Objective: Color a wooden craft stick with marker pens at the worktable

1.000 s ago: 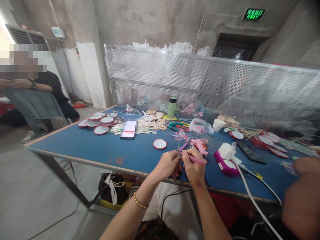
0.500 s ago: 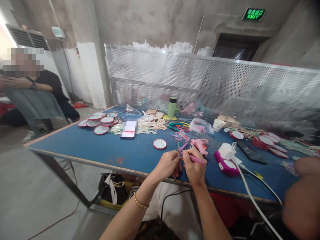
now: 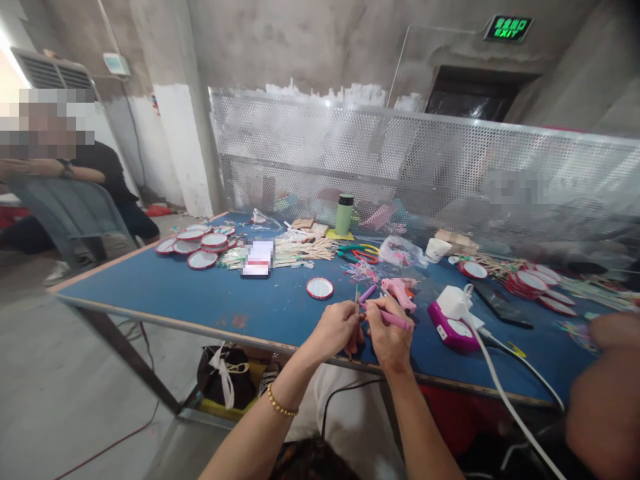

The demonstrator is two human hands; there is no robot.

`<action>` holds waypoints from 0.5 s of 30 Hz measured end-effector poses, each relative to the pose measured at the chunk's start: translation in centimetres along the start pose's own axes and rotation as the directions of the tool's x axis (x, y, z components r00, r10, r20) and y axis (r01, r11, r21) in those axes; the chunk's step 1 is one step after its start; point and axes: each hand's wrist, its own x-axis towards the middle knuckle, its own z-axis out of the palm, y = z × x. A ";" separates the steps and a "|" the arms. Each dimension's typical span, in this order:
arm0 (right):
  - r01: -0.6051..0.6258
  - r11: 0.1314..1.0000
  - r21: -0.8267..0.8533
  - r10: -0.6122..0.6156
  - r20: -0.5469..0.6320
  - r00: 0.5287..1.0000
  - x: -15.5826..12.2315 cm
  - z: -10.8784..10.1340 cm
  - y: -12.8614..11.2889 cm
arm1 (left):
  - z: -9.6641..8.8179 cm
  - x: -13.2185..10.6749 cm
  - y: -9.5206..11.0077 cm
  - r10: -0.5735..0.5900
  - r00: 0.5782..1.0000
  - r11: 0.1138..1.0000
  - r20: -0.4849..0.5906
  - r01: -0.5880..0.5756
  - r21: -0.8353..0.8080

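Observation:
Over the near edge of the blue table [image 3: 165, 293], my left hand [image 3: 336, 328] is closed on a thin wooden stick [image 3: 356, 295] that stands upright between its fingers. My right hand [image 3: 387, 333] is closed on a pink pen-like tool [image 3: 395, 321], whose tip meets the stick. The two hands touch each other. A gold bead bracelet [image 3: 281, 407] sits on my left wrist. A small round red-rimmed mirror [image 3: 319, 288] lies just beyond the hands.
A pink glue gun [image 3: 399, 291], a purple device [image 3: 453, 331] with a white plug and cable, a phone, scissors, a green bottle [image 3: 344, 214], wooden sticks and several red-rimmed mirrors lie around. A perforated metal screen backs the table. One person sits far left; another's arm [image 3: 603, 400] is at right.

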 end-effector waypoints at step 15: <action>0.000 1.000 0.009 0.000 0.009 1.000 -0.1 0.0 0.1 | -0.1 -0.1 0.2 0.002 1.000 1.000 -0.001 -0.002 0.005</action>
